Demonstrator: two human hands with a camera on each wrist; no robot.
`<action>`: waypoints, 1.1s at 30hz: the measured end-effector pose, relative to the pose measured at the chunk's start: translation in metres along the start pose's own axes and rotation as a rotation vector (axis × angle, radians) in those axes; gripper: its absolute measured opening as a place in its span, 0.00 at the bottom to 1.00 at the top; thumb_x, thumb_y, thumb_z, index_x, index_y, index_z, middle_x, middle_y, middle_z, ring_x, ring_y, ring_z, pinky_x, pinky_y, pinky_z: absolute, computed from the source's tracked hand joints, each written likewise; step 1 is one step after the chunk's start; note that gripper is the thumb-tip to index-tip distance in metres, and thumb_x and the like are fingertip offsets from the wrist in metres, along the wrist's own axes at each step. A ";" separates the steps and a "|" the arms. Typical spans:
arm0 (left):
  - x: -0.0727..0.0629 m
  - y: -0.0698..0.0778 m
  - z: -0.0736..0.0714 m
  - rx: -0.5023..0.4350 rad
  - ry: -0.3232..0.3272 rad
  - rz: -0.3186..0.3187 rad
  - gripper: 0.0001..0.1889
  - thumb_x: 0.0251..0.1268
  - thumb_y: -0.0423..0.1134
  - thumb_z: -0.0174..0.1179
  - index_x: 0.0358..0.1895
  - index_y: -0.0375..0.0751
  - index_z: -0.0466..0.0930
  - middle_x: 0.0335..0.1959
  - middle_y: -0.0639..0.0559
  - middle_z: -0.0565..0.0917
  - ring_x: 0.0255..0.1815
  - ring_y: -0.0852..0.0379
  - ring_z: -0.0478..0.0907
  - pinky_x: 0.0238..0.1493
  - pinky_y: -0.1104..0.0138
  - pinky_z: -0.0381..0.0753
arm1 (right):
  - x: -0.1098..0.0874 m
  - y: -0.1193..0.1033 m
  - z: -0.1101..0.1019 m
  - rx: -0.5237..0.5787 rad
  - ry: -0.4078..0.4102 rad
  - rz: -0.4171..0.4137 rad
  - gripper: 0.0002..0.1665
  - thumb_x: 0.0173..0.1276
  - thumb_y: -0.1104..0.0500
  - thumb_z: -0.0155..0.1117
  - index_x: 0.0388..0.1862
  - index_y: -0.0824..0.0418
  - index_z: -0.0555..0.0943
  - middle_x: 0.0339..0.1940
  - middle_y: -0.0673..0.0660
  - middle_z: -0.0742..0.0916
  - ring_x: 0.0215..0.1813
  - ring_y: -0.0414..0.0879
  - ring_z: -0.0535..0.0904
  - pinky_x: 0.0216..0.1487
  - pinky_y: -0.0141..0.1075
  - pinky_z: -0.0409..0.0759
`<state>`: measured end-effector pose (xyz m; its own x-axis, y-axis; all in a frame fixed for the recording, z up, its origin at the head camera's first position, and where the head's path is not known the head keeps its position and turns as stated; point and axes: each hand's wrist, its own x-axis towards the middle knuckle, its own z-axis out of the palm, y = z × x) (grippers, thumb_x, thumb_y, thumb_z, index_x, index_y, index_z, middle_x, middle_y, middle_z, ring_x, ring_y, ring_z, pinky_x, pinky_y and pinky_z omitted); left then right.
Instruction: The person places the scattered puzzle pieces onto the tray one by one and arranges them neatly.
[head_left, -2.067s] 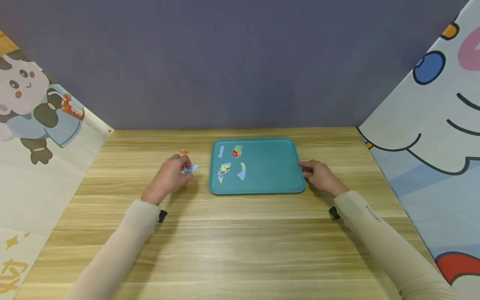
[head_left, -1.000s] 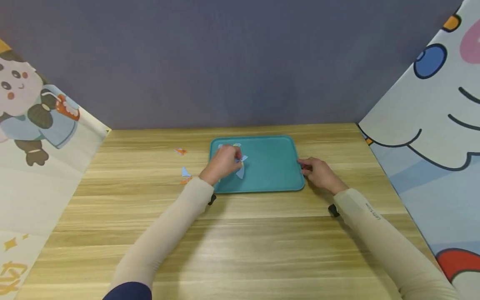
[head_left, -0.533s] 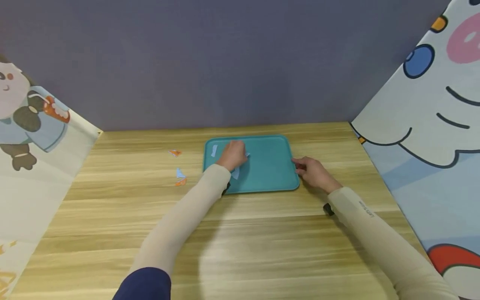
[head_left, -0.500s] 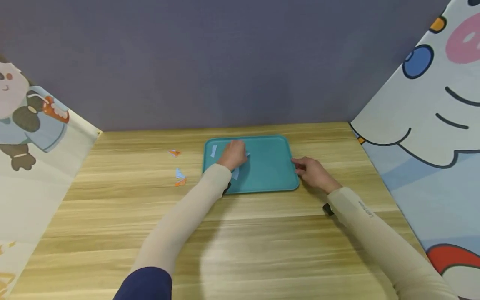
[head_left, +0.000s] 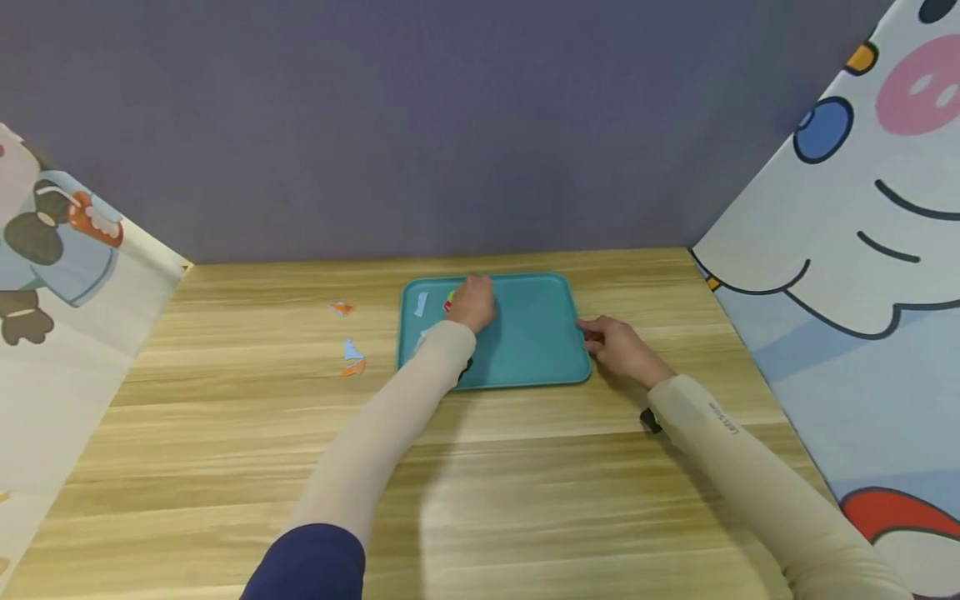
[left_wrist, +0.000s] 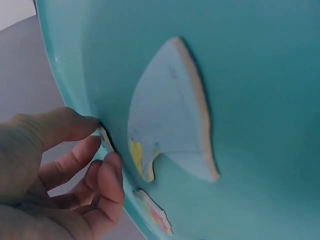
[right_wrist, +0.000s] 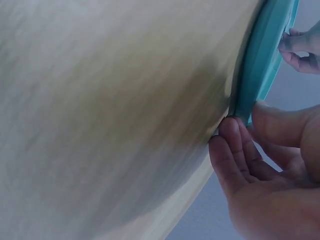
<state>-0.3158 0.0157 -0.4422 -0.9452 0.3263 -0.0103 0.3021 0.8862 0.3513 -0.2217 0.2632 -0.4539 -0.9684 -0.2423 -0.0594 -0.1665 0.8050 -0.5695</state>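
Observation:
My left hand [head_left: 474, 303] reaches over the far middle part of the teal tray [head_left: 536, 350]. Its thumb and index finger pinch a small puzzle piece [left_wrist: 106, 139], seen nearly edge-on in the left wrist view. A large light blue puzzle piece [left_wrist: 165, 110] with a yellow patch lies on the tray beside the fingers, and a red-marked piece [left_wrist: 155, 214] lies below it. A light blue strip piece [head_left: 421, 303] sits at the tray's far left; the sleeve covers part of the other pieces. At the right rim, my right hand [right_wrist: 280, 160] grips the tray between thumb and fingers.
Left of the tray on the wooden table [head_left: 525, 483] lie an orange piece [head_left: 341, 307], a light blue piece [head_left: 352, 351] and another orange piece [head_left: 354, 368]. A grey panel [head_left: 435, 133] rises at the back, with cartoon-printed panels on both sides.
My left hand has carried a light blue puzzle piece from the table at left to the tray, then slightly farther right. My right hand has stayed on the rim. The head view has shifted slightly.

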 end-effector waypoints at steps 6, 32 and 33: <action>-0.006 -0.009 -0.009 -0.016 -0.029 -0.023 0.05 0.60 0.28 0.56 0.38 0.33 0.76 0.41 0.39 0.78 0.38 0.46 0.77 0.37 0.58 0.77 | 0.005 -0.004 0.007 0.001 -0.003 -0.006 0.25 0.67 0.70 0.57 0.63 0.71 0.70 0.44 0.65 0.80 0.49 0.57 0.77 0.51 0.48 0.75; -0.066 -0.073 -0.044 -0.093 0.077 -0.089 0.15 0.57 0.35 0.63 0.48 0.34 0.82 0.49 0.42 0.81 0.52 0.44 0.75 0.51 0.57 0.75 | -0.001 -0.002 0.000 0.017 -0.020 -0.001 0.26 0.67 0.70 0.57 0.64 0.73 0.68 0.44 0.67 0.80 0.49 0.60 0.75 0.51 0.51 0.74; -0.068 -0.075 -0.045 -0.086 0.076 -0.090 0.15 0.57 0.35 0.63 0.48 0.35 0.82 0.50 0.42 0.81 0.53 0.44 0.75 0.51 0.57 0.74 | -0.001 -0.003 0.001 0.019 -0.022 -0.002 0.26 0.67 0.70 0.57 0.64 0.73 0.68 0.44 0.67 0.80 0.49 0.60 0.75 0.51 0.51 0.74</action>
<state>-0.2794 -0.0879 -0.4255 -0.9756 0.2180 0.0243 0.2070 0.8784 0.4308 -0.2202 0.2604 -0.4524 -0.9636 -0.2560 -0.0765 -0.1645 0.7941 -0.5851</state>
